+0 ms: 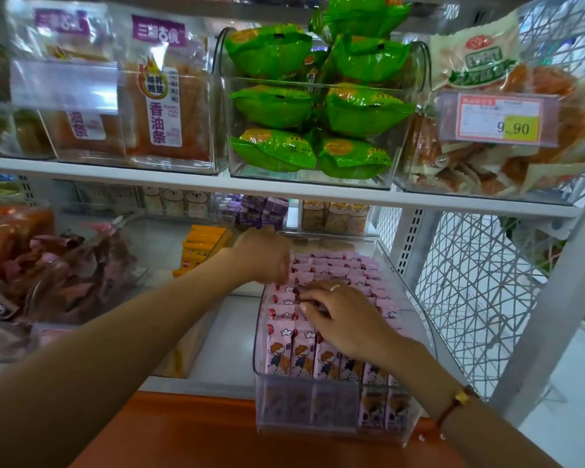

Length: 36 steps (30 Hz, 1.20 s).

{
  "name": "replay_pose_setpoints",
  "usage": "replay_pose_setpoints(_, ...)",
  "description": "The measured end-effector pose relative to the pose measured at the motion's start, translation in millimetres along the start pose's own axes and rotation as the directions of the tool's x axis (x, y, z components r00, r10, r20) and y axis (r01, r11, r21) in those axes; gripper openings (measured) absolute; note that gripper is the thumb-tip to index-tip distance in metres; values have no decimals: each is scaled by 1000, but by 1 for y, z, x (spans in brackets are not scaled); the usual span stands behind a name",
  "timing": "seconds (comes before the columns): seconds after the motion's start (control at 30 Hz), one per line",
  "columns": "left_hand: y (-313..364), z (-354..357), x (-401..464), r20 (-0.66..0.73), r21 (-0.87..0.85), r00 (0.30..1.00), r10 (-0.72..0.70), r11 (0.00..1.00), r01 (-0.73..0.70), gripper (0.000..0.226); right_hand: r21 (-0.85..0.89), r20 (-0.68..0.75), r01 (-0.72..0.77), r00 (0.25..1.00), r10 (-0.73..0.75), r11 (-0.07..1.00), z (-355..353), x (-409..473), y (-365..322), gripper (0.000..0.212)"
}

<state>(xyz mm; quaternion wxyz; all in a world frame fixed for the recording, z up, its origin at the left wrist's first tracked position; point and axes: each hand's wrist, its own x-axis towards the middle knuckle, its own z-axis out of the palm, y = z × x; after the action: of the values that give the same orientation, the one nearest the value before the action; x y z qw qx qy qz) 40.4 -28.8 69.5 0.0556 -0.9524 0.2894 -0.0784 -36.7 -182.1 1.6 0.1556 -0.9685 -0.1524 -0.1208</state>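
Note:
A clear plastic bin (325,413) on the lower shelf holds several rows of pink snack packets (301,352) standing upright. My left hand (264,255) reaches over the bin's far left part, its fingers curled down into the packets. My right hand (341,315), with a ring on one finger, lies on the middle rows with fingers bent, and its fingertips touch the packet tops. Whether either hand pinches a packet is hidden.
A shelf (284,190) above carries clear bins of green packets (318,109), orange snack bags (159,96) and a price tag (500,119). Yellow bars (200,244) and dark pink packets (65,268) sit to the left. A wire mesh side panel (470,282) stands to the right.

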Motion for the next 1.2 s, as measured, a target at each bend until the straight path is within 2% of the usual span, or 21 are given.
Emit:
replay_pose_setpoints(0.07,-2,3,-12,-176,-174,984,-39,985,8,14,0,24,-12,1000,12,1000,-2,2,0,36)
replay_pose_setpoints(0.13,-2,8,-27,-300,-471,934,-196,881,33,13,28,46,-25,999,24,999,-7,6,-1,32)
replay_pose_setpoints(0.2,2,13,-46,-321,-745,854,-409,666,39,6,75,53,-44,998,40,996,-13,7,-3,29)
replay_pose_setpoints(0.27,8,16,-64,-335,-889,775,-535,451,-73,11,169,26,-67,998,63,983,-18,8,-7,27)
replay_pose_setpoints(0.3,12,16,-72,-360,-909,738,-570,392,-140,12,235,-15,-76,997,82,969,-20,7,-11,26)
replay_pose_setpoints(0.37,19,10,-86,-427,-900,673,-604,359,-249,10,391,-107,-66,987,117,918,-25,2,-21,33)
replay_pose_setpoints(0.47,32,-3,-101,-511,-860,626,-590,333,-388,8,617,-104,-8,990,92,787,-33,-10,-44,58)
replay_pose_setpoints(0.5,35,-6,-105,-531,-846,620,-578,318,-428,11,622,-130,32,989,63,782,-34,-15,-52,62)
replay_pose_setpoints(0.57,41,-10,-110,-556,-827,633,-539,281,-487,11,556,-265,138,964,17,819,-34,-23,-61,52)
replay_pose_setpoints(0.67,42,-7,-114,-530,-844,693,-488,227,-485,17,557,-378,137,920,103,819,-35,-28,-62,35)
replay_pose_setpoints(0.73,38,2,-116,-479,-876,720,-502,221,-429,22,679,-319,18,908,273,734,-37,-31,-54,33)
replay_pose_setpoints(0.8,34,12,-118,-439,-898,732,-520,257,-357,21,817,-224,-54,888,403,574,-37,-34,-45,25)
replay_pose_setpoints(0.87,33,19,-119,-418,-907,753,-508,274,-320,21,891,-149,-86,873,465,446,-37,-36,-40,18)
replay_pose_setpoints(0.97,35,22,-120,-414,-902,803,-428,311,-299,21,946,-46,-118,873,485,301,-37,-37,-42,28)
replay_pose_setpoints(1.03,40,23,-122,-413,-878,843,-343,395,-270,34,950,-32,-114,892,451,292,-35,-37,-49,36)
replay_pose_setpoints(1.1,44,24,-123,-448,-829,846,-290,489,-272,44,946,-47,-96,907,420,311,-32,-36,-56,39)
replay_pose_setpoints(1.2,45,20,-125,-493,-802,815,-304,522,-290,37,943,-47,-86,922,384,321,-32,-34,-59,38)
